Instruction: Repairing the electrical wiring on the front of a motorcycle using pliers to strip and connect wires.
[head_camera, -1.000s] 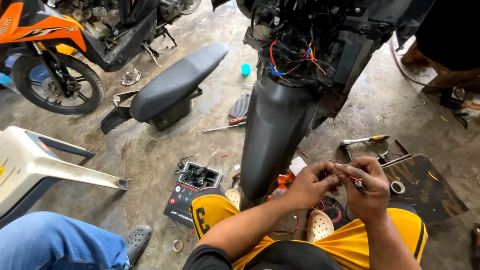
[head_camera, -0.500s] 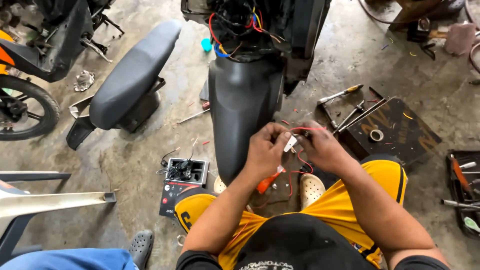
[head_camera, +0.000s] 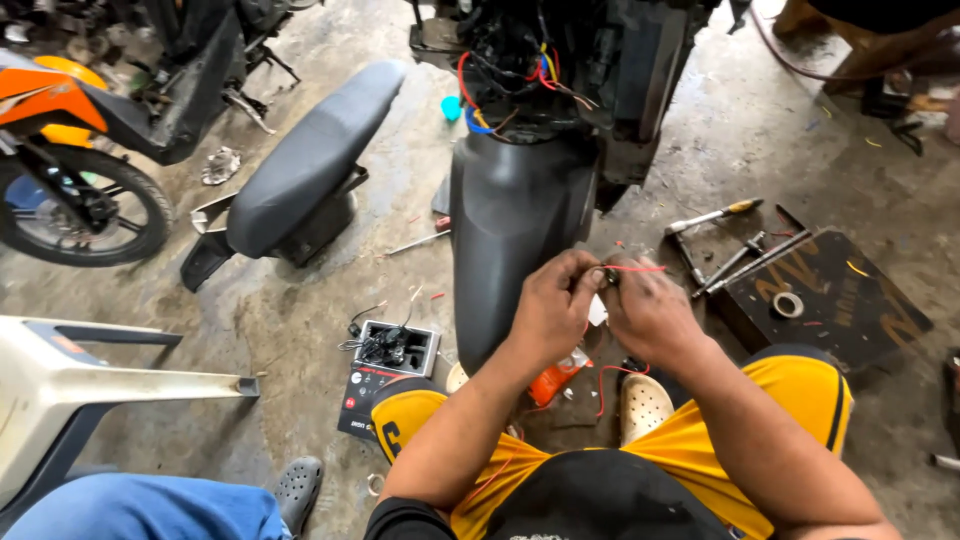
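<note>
At nine o'clock from my hands a pale plastic chair lies tipped on the concrete floor, and below it, at about eight o'clock, another person's blue-jeaned leg and grey clog come into view. Up at ten o'clock stands an orange motorbike, and nearer the middle a detached black seat rests on the floor. Just at eight o'clock from my left hand sits a small open box with dark parts inside.

My left hand is closed, thumb and fingers pinched on a small part with a red wire; my right hand touches it, its fingers closed on the same small piece. The wire sticks out toward two o'clock, in front of the black scooter body, which rises at twelve o'clock with a tangle of coloured wires at its top. An orange-handled tool lies beneath my hands at six o'clock.

At three o'clock a dark board lies on the floor, carrying a ring of tape and metal tools; a screwdriver lies at its upper edge.
</note>
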